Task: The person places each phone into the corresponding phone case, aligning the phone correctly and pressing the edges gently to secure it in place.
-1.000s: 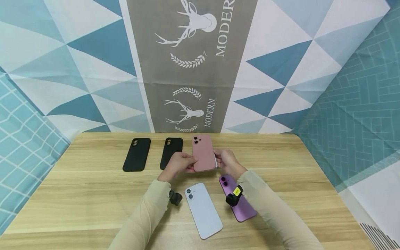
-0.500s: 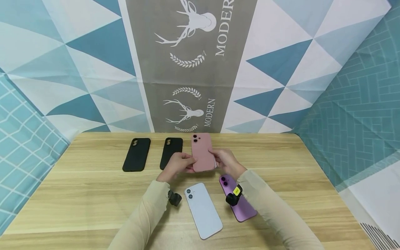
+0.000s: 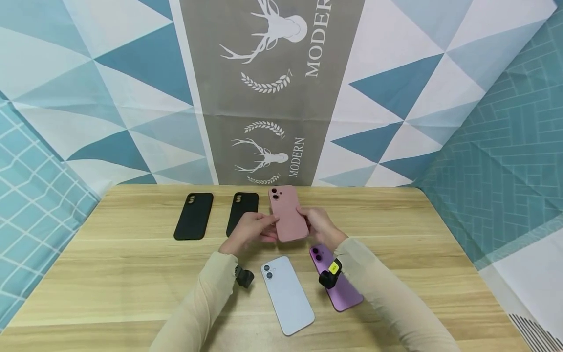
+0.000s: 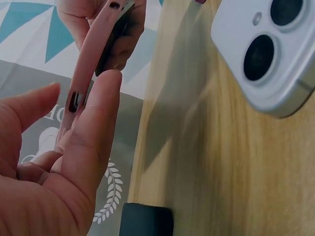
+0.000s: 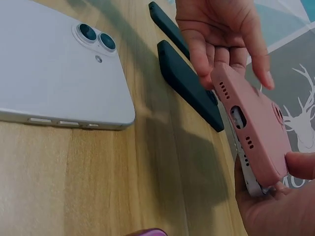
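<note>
My right hand (image 3: 323, 226) holds a pink phone case (image 3: 289, 215) above the back of the table, its thumb on the case's back. In the right wrist view a white phone's edge (image 5: 250, 177) sticks out along one side of the case (image 5: 256, 128). My left hand (image 3: 252, 229) is at the case's left side. In the left wrist view its thumb (image 4: 42, 103) stands away from the case, while the index finger (image 4: 93, 123) lies straight beside it. A white phone (image 3: 288, 296) lies nearer, camera lenses up. Beside it a purple phone (image 3: 345, 293) lies partly under the right wrist's camera.
Two black phone cases lie at the back left: one black case (image 3: 193, 216) stands apart, the other black case (image 3: 242, 210) is partly behind my left hand. A patterned cloth backdrop (image 3: 264, 107) rises behind the wooden table (image 3: 110, 278).
The pink case's lower end has swung to the right, away from my left palm. My right thumb has moved onto its back, and the pale strip at its right side no longer shows.
</note>
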`<action>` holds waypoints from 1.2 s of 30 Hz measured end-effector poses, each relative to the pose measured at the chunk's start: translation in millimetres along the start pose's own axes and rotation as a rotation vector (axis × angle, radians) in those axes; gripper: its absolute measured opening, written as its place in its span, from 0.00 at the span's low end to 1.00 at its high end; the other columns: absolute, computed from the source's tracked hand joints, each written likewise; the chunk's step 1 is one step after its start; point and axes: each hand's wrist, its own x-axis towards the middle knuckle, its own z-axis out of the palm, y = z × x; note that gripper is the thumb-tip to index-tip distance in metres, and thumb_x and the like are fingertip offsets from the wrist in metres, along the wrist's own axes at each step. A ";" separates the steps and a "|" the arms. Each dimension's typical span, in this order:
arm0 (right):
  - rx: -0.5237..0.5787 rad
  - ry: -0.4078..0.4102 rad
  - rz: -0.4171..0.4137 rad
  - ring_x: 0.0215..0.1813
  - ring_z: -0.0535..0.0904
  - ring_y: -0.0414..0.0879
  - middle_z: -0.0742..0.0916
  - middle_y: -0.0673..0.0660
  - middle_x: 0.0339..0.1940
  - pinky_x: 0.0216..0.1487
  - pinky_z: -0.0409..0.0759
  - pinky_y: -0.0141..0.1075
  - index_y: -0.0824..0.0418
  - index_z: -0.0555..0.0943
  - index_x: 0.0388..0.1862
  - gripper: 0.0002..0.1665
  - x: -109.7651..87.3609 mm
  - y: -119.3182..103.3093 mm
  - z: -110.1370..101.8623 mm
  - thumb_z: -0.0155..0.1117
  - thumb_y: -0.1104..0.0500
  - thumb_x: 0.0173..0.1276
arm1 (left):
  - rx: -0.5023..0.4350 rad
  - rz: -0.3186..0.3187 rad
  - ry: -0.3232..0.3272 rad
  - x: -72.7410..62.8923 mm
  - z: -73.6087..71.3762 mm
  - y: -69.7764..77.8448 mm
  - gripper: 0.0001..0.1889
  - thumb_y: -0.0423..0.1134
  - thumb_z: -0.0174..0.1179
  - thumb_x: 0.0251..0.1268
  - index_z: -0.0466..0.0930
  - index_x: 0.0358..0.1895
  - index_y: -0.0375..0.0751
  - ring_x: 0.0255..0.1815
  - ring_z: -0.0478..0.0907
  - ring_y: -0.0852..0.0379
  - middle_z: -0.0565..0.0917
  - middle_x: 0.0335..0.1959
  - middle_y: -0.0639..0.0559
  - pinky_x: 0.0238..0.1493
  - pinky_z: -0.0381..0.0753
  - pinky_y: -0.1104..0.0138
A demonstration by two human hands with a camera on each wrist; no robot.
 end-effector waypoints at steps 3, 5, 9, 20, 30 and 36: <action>-0.008 -0.015 0.008 0.26 0.76 0.40 0.80 0.50 0.23 0.28 0.78 0.31 0.67 0.76 0.42 0.11 -0.1 -2.0 -0.3 0.54 0.59 0.68 | -0.036 0.010 0.004 -2.0 -3.7 4.7 0.20 0.45 0.54 0.68 0.78 0.44 0.25 0.29 0.85 0.52 0.85 0.34 0.36 0.39 0.85 0.57; -0.012 -0.029 0.008 0.26 0.77 0.40 0.80 0.50 0.23 0.28 0.78 0.31 0.66 0.75 0.41 0.10 -1.0 -3.3 -0.4 0.54 0.60 0.68 | -0.065 0.023 0.025 -1.9 -6.8 5.9 0.23 0.47 0.53 0.69 0.76 0.46 0.24 0.30 0.85 0.53 0.84 0.37 0.35 0.40 0.85 0.58; -0.049 -0.055 0.001 0.24 0.78 0.39 0.81 0.49 0.21 0.26 0.78 0.30 0.66 0.76 0.40 0.10 -2.4 -5.7 -1.8 0.55 0.59 0.67 | -0.117 0.062 0.061 -4.8 -13.0 10.0 0.26 0.51 0.49 0.71 0.72 0.54 0.27 0.32 0.85 0.54 0.83 0.43 0.32 0.42 0.85 0.59; -0.165 -0.084 -0.007 0.26 0.78 0.38 0.82 0.47 0.24 0.28 0.78 0.29 0.63 0.80 0.36 0.10 -6.5 -11.4 -2.7 0.62 0.58 0.59 | -0.204 0.064 -0.011 -4.7 -27.0 11.4 0.24 0.47 0.48 0.72 0.72 0.53 0.24 0.29 0.85 0.58 0.84 0.27 0.50 0.38 0.85 0.66; -0.252 -0.085 -0.011 0.30 0.76 0.39 0.81 0.48 0.29 0.31 0.76 0.29 0.62 0.80 0.37 0.11 -9.4 -14.6 -0.7 0.62 0.56 0.58 | -0.158 0.075 -0.050 -11.8 -31.9 10.5 0.21 0.38 0.49 0.71 0.70 0.56 0.22 0.30 0.84 0.59 0.83 0.28 0.51 0.39 0.85 0.67; -0.309 -0.086 -0.035 0.32 0.75 0.39 0.82 0.47 0.30 0.34 0.75 0.29 0.62 0.83 0.38 0.12 -10.8 -16.7 -1.5 0.63 0.56 0.58 | -0.169 0.075 -0.055 -15.5 -32.7 10.8 0.19 0.35 0.49 0.71 0.70 0.55 0.20 0.28 0.84 0.60 0.83 0.26 0.52 0.37 0.85 0.69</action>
